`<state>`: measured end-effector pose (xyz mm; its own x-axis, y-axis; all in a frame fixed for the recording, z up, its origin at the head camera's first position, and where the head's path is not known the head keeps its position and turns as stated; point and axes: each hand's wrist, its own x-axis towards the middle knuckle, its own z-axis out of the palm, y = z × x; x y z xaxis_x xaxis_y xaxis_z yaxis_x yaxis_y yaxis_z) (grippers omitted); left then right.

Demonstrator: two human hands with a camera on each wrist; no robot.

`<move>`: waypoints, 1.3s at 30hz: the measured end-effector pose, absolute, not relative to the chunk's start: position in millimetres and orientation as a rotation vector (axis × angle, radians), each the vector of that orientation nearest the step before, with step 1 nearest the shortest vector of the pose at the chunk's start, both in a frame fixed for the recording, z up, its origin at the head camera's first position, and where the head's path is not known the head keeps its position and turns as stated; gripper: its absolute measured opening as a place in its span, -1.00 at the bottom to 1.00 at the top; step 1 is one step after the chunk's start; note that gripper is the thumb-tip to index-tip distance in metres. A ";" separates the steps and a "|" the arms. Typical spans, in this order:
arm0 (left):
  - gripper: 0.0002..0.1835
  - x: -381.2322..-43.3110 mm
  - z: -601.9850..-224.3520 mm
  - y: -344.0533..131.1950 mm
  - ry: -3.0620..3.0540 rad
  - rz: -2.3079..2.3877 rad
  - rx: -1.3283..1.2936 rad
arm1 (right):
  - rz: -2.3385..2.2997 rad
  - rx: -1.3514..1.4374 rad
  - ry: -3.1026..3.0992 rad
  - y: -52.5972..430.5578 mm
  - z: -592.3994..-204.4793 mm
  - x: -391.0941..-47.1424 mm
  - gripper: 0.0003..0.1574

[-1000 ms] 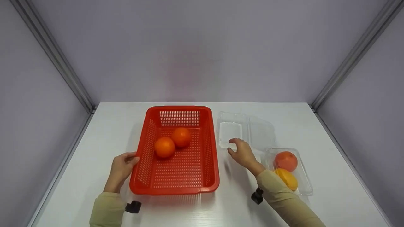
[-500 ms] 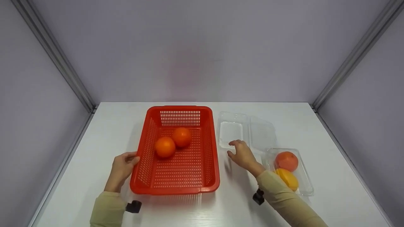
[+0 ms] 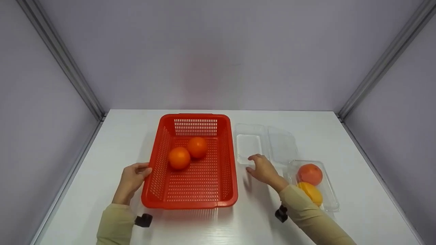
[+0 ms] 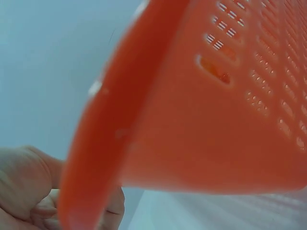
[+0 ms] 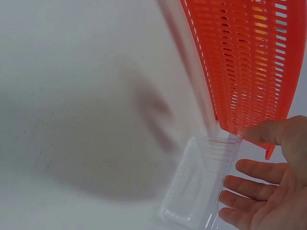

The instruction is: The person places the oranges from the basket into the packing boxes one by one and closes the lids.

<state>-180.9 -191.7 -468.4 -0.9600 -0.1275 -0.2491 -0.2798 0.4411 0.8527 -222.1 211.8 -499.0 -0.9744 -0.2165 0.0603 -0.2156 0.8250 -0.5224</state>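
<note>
My left hand (image 3: 132,178) grips the left rim of a red plastic basket (image 3: 190,205), thumb at the rim and fingers under it in the left wrist view. Two oranges (image 3: 179,158) lie together inside the basket, toward its left and back. Right of the basket, an open clear plastic clamshell container (image 3: 238,149) lies flat, its lid (image 3: 282,146) folded out to the right. My right hand (image 3: 265,172) is at the container's near edge. In the right wrist view its fingers (image 5: 249,187) are extended at the container's rim, with the thumb spread apart.
A second clear container (image 3: 328,190) stands front right, holding a reddish-orange round fruit (image 3: 310,174) and a yellow fruit (image 3: 310,194), seen through the plastic. The white table (image 3: 190,231) is bounded by grey panels at the back and sides.
My right hand and the open container have shifted slightly toward me. My left hand keeps its grip on the basket, and the fruit stays in place.
</note>
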 end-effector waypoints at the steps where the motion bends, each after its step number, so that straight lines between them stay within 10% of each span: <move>1: -0.57 -181.3 -468.1 -192.4 2.533 1.550 -0.356 | -0.846 -0.358 2.994 211.9 -497.9 -221.1 -0.60; 39: -0.56 -184.6 -464.2 -200.3 2.475 1.530 -0.267 | -0.960 -0.521 2.952 176.3 -439.9 -237.8 -0.66</move>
<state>-184.6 -200.3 -464.2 -0.9595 -0.0386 -0.2791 -0.2669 0.4420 0.8564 -237.8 176.3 -439.9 -0.9453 -0.3084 0.1065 -0.3121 0.7594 -0.5708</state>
